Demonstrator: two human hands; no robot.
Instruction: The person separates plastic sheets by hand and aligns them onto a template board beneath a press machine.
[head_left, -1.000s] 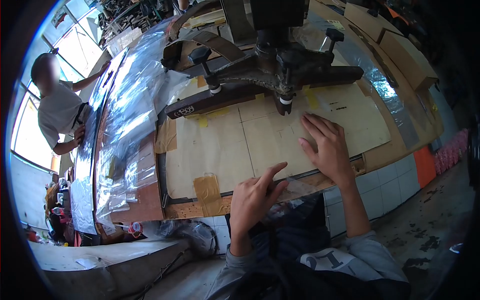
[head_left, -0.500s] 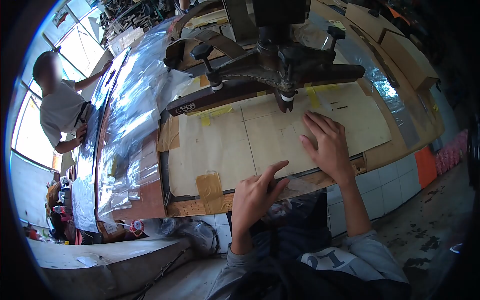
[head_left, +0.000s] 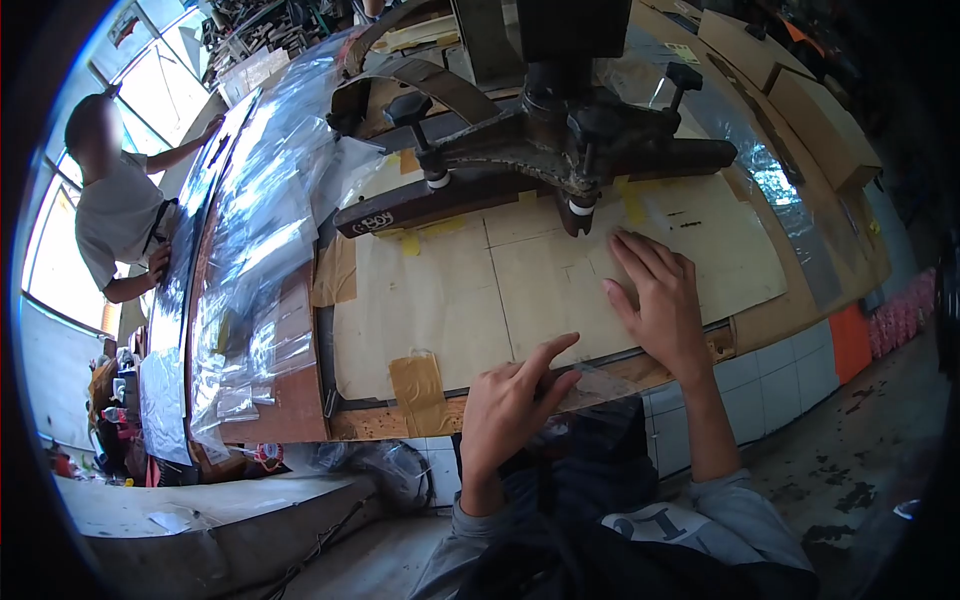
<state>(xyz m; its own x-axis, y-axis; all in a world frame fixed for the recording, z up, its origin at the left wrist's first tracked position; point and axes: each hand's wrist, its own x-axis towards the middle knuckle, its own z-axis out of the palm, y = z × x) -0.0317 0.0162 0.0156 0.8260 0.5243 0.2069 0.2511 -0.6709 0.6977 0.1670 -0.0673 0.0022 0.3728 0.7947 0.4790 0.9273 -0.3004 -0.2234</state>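
A pale, thin sheet (head_left: 430, 320) marked with dark ruled lines lies under a heavy dark metal press head (head_left: 530, 150). My right hand (head_left: 655, 300) rests palm down on the sheet's right half, fingers stretched toward the press's middle foot. At the front edge, my left hand (head_left: 515, 405) has its index finger and thumb extended and apart, while its other fingers curl under, partly hidden. A clear plastic film (head_left: 605, 385) lies along the table edge between both hands, beside the left thumb. Brown tape (head_left: 417, 390) fixes the sheet's near edge left of my left hand.
Shiny clear plastic sheeting (head_left: 265, 240) covers the board at left. Beyond it stands a person (head_left: 125, 215) with hands on a dark-edged panel. Cardboard boxes (head_left: 815, 120) sit at back right, and an orange panel (head_left: 850, 335) hangs below the table's right side.
The view has shifted slightly, so the table sits a little lower. Both hands keep nearly the same pose and place on the sheet and edge.
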